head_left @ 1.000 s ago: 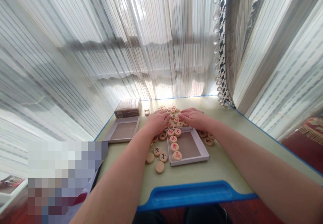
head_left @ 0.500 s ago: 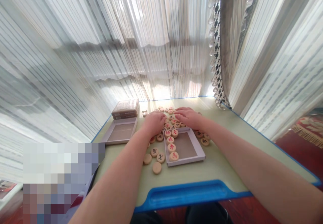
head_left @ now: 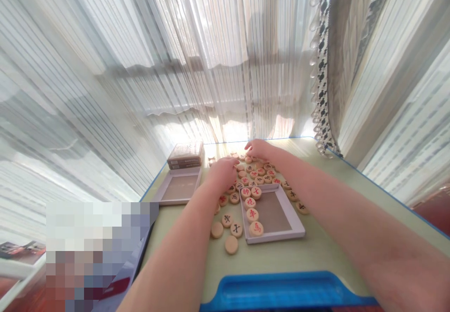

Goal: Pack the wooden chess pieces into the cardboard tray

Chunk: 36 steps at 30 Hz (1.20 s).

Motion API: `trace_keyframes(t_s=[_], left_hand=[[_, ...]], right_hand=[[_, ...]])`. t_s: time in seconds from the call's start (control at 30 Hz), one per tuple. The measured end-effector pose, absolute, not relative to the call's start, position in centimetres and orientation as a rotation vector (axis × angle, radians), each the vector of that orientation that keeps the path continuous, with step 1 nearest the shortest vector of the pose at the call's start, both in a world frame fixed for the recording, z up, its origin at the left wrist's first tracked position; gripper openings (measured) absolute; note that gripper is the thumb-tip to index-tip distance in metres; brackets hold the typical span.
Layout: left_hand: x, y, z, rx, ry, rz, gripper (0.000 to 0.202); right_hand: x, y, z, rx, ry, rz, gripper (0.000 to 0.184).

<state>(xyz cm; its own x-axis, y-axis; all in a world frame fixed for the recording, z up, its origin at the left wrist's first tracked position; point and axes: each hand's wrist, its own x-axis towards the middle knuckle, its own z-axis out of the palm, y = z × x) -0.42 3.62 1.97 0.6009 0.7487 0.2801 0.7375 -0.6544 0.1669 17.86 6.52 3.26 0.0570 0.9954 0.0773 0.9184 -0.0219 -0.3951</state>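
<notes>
Many round wooden Chinese chess pieces (head_left: 253,174), marked with red or black characters, lie spread over the table. A shallow white box tray (head_left: 300,233) stands in front of them; several red-marked pieces (head_left: 252,215) form a column along its left side, with one more beside the top. My left hand (head_left: 222,175) reaches over the left edge of the spread, palm down, its fingers apart and empty. At the far edge, my right hand (head_left: 260,149) has its fingers loosely bent above the pieces; its fingertips are partly hidden.
Another shallow tray (head_left: 161,194) lies at the left, with a brown box (head_left: 185,156) behind it. Plain-faced pieces (head_left: 231,245) rest near the front. The pale green table (head_left: 281,265) has a blue edge (head_left: 281,288). Sheer curtains (head_left: 225,82) hang behind.
My right hand has moved up and away toward the far edge, uncovering more pieces. My left hand stays near the left of the spread. The view has shifted slightly left.
</notes>
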Motion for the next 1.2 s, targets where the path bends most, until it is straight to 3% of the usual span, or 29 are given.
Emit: trace_keyframes(t_s=[0.3, 0.43, 0.57, 0.73, 0.9, 1.03, 1.2], left_hand=[[-0.4, 3.4, 2.5, 2.801, 1.320, 0.567, 0.037], [0.0, 3.1, 2.3, 2.822, 1.273, 0.541, 0.038], [0.3, 2.8, 2.0, 2.871, 1.226, 0.513, 0.036], [0.0, 2.5, 2.0, 2.915, 1.237, 0.517, 0.035], [0.0, 2.6, 2.1, 2.916, 1.218, 0.497, 0.035], [0.1, 2.5, 2.2, 2.906, 1.216, 0.479, 0.035], [0.3, 2.1, 2.4, 2.924, 1.165, 0.461, 0.032]], right_hand=[[18.5, -0.5, 6.1, -1.706, -1.731, 0.062, 0.022], [18.0, -7.4, 6.4, -1.487, -1.909, 0.400, 0.021], [17.2, -10.9, 4.1, -1.242, -2.020, 0.334, 0.014], [17.2, -11.2, 2.4, -1.404, -2.159, 0.542, 0.010], [17.3, -11.2, 2.7, -1.419, -2.246, 0.346, 0.010], [17.8, -11.3, 3.1, -1.349, -2.233, 0.237, 0.024], [18.0, -11.8, 3.4, -1.322, -2.332, 0.282, 0.023]])
